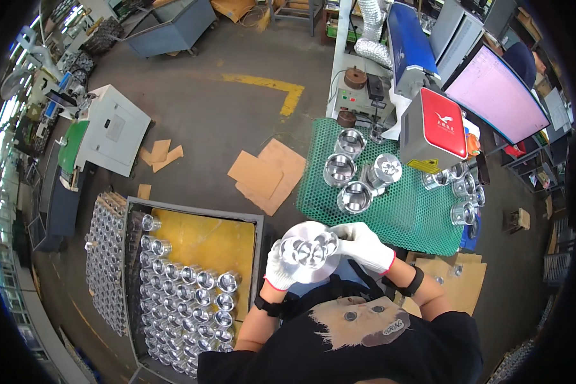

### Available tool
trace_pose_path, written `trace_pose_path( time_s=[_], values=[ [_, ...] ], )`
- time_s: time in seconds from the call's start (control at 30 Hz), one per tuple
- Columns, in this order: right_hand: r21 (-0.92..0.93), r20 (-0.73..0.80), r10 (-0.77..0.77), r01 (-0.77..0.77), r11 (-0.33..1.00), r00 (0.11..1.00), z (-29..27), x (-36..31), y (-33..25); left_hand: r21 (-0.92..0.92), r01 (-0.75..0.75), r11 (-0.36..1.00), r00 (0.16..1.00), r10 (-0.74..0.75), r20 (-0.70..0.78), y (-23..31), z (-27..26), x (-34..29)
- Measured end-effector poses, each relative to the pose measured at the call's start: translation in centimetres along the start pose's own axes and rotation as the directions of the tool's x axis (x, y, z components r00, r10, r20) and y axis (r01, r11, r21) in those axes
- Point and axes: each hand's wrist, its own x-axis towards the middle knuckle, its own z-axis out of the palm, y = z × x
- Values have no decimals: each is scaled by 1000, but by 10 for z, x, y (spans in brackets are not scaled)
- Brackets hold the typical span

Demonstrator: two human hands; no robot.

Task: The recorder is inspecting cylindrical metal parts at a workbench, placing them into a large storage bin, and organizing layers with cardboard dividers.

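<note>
Both my hands wear white gloves with red cuffs and hold shiny metal in front of my body. A flat round metal disc (301,276) lies beneath a piston-like metal part (310,249); whether the two are one piece I cannot tell. My left hand (279,267) is closed on the disc's left edge. From the right, my right hand (363,246) grips the metal part's side, its fingertips partly hidden. Ahead on a green mesh mat (390,221) stand several cup-shaped metal pistons, among them a piston (354,197) close to my right hand.
A grey-rimmed bin (260,237) with a yellow base (205,242) holds rows of pistons on my left. Behind the mat stands a marking machine with a red-topped head (435,125), beside a monitor (499,93). Cardboard sheets (256,176) lie on the floor.
</note>
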Motion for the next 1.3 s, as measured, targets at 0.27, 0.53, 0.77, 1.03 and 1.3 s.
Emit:
trace_pose_path(
  time_s=[0.27,0.53,0.77,1.03,1.3],
  values=[
    [542,186,-26,-81,836,982,-73,-28,17,753,-73,654,997,36,65,-16,113,38],
    [883,-309,226,190,430,924,-150,-77,148,904,425,48,621,-742,-252,-105,115,142],
    [883,-464,505,331,333,728,-183,-117,130,559,-430,-709,807,-25,590,-129,48,291],
    [378,-792,63,407,832,607,-244,-16,143,949,-191,-250,941,228,249,-81,113,265],
    [-854,-351,-425,-99,511,834,-255,146,147,888,-144,436,950,311,1,15,62,132]
  ],
)
